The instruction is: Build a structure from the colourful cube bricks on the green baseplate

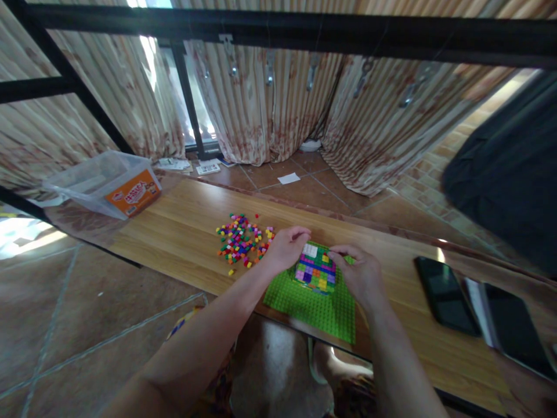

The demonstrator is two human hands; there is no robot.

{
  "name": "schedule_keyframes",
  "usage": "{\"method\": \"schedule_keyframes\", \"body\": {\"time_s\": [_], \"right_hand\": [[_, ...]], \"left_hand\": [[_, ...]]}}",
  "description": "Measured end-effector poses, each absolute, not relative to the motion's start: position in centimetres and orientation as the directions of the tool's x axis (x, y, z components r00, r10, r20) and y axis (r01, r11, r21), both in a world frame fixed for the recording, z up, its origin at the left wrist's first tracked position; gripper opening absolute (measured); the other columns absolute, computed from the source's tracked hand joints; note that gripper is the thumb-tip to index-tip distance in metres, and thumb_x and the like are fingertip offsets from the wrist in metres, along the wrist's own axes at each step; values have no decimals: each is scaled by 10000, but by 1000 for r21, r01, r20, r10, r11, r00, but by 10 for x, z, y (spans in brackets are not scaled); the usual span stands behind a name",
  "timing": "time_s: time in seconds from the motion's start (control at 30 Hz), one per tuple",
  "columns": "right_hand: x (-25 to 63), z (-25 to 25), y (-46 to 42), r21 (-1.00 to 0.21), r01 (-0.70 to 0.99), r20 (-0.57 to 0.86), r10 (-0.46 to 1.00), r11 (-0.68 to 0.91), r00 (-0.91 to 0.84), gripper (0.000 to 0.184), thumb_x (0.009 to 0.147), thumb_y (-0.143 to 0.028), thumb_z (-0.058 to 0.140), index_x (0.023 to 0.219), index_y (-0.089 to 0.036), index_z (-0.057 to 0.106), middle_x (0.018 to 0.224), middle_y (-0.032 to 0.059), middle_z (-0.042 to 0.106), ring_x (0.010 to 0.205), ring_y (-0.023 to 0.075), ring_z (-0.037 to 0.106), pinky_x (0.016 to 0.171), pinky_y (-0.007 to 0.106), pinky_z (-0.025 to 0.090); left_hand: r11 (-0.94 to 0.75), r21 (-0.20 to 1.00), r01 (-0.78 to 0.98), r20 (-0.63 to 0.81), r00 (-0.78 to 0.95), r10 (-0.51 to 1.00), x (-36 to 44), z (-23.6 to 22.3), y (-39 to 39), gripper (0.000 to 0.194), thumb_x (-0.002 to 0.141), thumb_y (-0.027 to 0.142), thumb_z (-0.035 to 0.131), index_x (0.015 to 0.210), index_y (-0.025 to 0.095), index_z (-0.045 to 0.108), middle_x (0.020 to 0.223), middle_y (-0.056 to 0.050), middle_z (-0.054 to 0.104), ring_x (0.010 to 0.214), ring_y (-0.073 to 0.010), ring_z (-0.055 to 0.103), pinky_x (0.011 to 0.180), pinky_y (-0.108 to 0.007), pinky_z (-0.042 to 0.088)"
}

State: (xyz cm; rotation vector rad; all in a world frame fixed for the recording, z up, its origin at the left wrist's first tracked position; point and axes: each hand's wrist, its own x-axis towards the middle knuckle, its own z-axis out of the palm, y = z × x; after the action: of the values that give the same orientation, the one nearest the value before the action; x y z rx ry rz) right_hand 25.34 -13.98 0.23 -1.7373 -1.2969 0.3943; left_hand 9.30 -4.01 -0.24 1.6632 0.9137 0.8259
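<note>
A green studded baseplate (313, 307) lies on the wooden table (183, 232) in front of me. A patch of small coloured bricks (315, 270) in white, purple, orange, yellow and green is built on its far part. My left hand (285, 247) rests at the patch's left edge, fingers curled against it. My right hand (359, 273) holds the patch's right edge, its fingers pinched at the top corner. Whether either hand holds a loose brick is hidden.
A pile of loose coloured bricks (241, 241) lies left of the baseplate. A clear plastic box (104, 183) with an orange label stands at the table's far left. Two dark phones (446, 296) (513, 331) lie to the right. Black frame bars cross overhead.
</note>
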Motion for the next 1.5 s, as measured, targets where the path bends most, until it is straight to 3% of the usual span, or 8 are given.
{"method": "schedule_keyframes", "body": {"time_s": [0.23,0.6,0.93,1.07,1.17,1.27,1.5], "right_hand": [[252,2,-138,-803,594,232,893,-48,385,185,767,-382,644,794,-227,741,859,33,727,823,195,651,802,321,479],[254,0,-135,-851,520,153,914,-72,376,228,736,-415,660,784,-215,758,809,38,741,734,194,657,723,319,505],[255,-5,-133,-844,533,164,917,-61,364,227,747,-401,657,809,-209,762,812,41,752,729,196,674,724,326,525],[256,-7,-133,-901,431,125,927,-43,354,250,728,-413,687,830,-195,756,819,46,753,729,192,678,715,328,536],[259,-5,-136,-934,355,116,907,-39,405,327,696,-425,728,916,-183,752,873,58,758,768,199,689,742,345,548],[266,0,-139,-922,384,159,852,-52,498,354,717,-454,716,939,-181,753,907,71,760,823,222,697,787,382,548],[270,2,-143,-888,451,205,796,-94,570,300,773,-474,660,865,-205,758,847,45,760,831,241,708,800,386,547]], "left_hand": [[-54,991,121,-18,528,849,110,-6,-45,294,880,216,477,1060,122,690,919,-83,748,812,-154,668,773,-271,514],[-98,983,153,-5,560,828,121,-9,-50,283,819,136,525,1047,110,690,974,-89,742,870,-159,670,880,-301,518],[-99,989,109,23,552,834,121,-12,-50,249,821,133,536,1014,133,692,975,-67,743,875,-146,674,865,-283,528],[-66,993,95,4,545,838,118,-11,-52,258,836,162,529,1038,131,687,948,-67,745,850,-149,673,837,-286,528],[-54,995,82,2,526,851,114,-6,-51,270,861,211,521,1063,126,679,949,-79,746,863,-156,674,829,-288,522],[-54,997,57,19,488,873,104,-1,-43,277,883,223,499,1068,113,672,963,-101,745,877,-158,678,826,-286,517],[-182,945,273,81,343,936,39,8,-5,219,820,163,528,952,136,700,838,-50,739,791,-145,668,738,-251,507]]}}
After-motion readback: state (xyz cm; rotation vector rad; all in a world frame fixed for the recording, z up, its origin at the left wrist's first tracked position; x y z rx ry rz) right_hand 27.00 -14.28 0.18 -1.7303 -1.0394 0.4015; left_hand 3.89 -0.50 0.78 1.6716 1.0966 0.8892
